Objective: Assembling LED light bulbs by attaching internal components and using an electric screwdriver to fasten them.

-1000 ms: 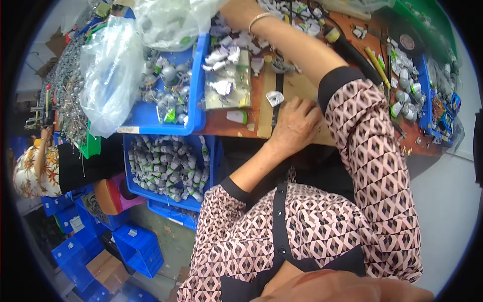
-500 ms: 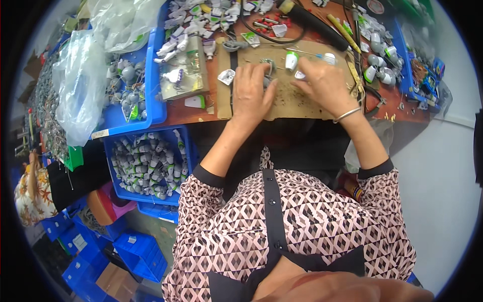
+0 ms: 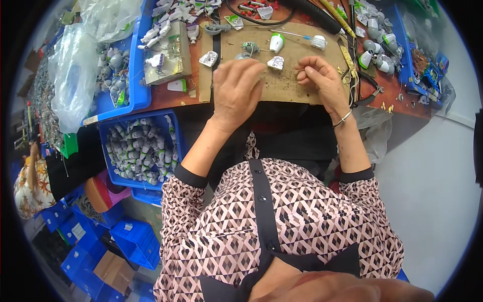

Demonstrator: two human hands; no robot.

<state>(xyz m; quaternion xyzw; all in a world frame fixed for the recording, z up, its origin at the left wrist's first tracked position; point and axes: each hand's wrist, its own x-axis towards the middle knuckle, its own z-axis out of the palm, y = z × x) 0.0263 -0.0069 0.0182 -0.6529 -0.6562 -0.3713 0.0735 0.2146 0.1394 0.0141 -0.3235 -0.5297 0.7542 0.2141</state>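
Small-parts assembly workshop, identified by a red-brown surface (image 3: 163,96) bearing loose plastic pieces (image 3: 275,62), a cardboard sheet (image 3: 282,90), filled blue bins (image 3: 141,93) and a co-worker (image 3: 35,186).

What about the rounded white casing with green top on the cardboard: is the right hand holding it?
No, the rounded casing rests on the cardboard, apart from the right hand.

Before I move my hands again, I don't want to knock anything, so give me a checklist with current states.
1. Right hand free of parts: ok, none shows in its fingers.
2. Left hand free of parts: cannot tell, palm hidden.
3. Green-and-white shell on the cardboard: ok.
4. Screwdriver lying beyond the right hand, clear of the fingers: ok.
5. Cardboard free of crumbs: not ok, dark bits are scattered near its front edge.
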